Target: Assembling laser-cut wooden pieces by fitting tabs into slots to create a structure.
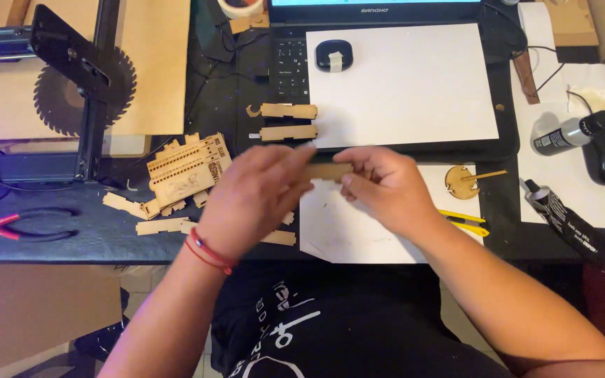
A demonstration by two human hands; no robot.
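A black shirt (330, 322) with a white print, cut off by the lower edge, lay closest to the lens. Above it, both hands met over a white sheet (337, 231) on the dark table (57, 234). The left hand (257, 199), a red cord (208, 253) at its wrist, was motion-blurred, and its fingers covered one end of a thin wooden strip (329, 170). The right hand (379, 185) pinched the other end, fingers closed narrowly on it. Only the strip's middle showed, so its full shape could not be made out.

Left of the white sheet sat a pile of laser-cut wooden parts (183, 175), partly hidden behind the left hand. Beyond the sheet lay two more notched wooden pieces (287, 121) and a laptop (288, 63) mostly covered by white paper (407, 84). Right of the sheet were a small wooden disc (461, 180), a yellow cutter (465, 222) half hidden by the right forearm, and a black glue tube (561, 217). Far left lay red-handled pliers (8, 225).
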